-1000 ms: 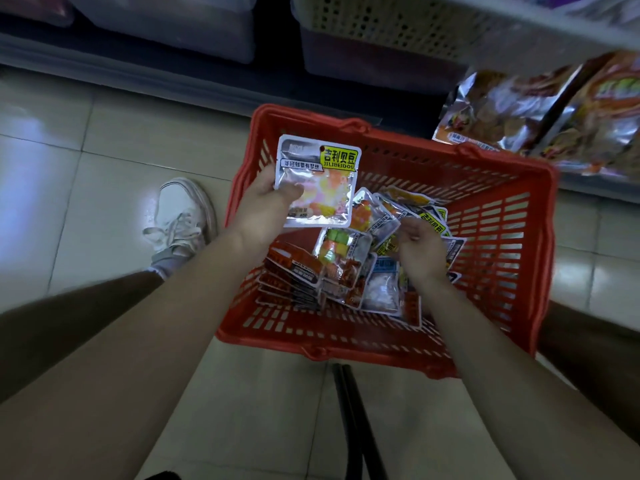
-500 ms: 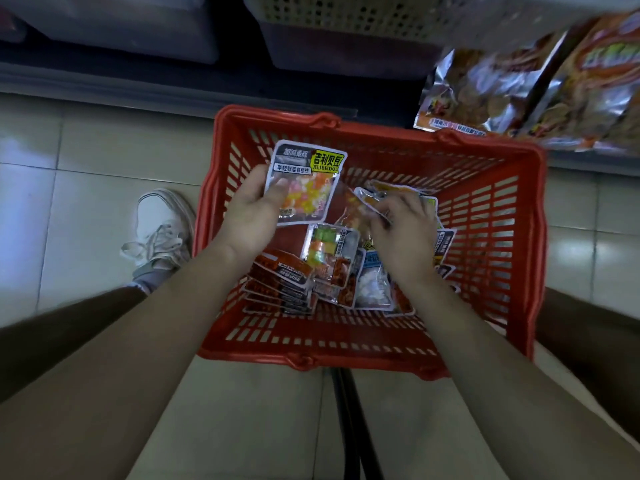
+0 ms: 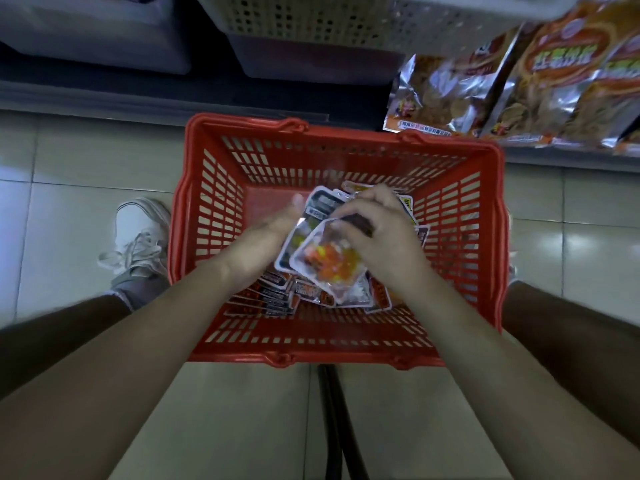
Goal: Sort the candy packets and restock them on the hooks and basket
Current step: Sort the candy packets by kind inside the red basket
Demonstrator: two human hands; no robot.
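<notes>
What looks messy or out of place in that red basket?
Nothing is damaged or spilled. The candy packets lie jumbled and overlapping in the red basket, unsorted, while both hands hold packets above them.

Basket: a red plastic basket (image 3: 485,237) stands on the tiled floor (image 3: 86,161).
Contents: a pile of candy packets (image 3: 277,297) lies at its bottom.
Left hand: the left hand (image 3: 266,240) grips a black-topped packet (image 3: 320,206) above the pile.
Right hand: the right hand (image 3: 384,233) holds a clear packet of orange candy (image 3: 329,263) against it.
Surroundings: a white shoe (image 3: 138,233) sits just left of the basket; foil snack bags (image 3: 519,81) hang upper right.
</notes>
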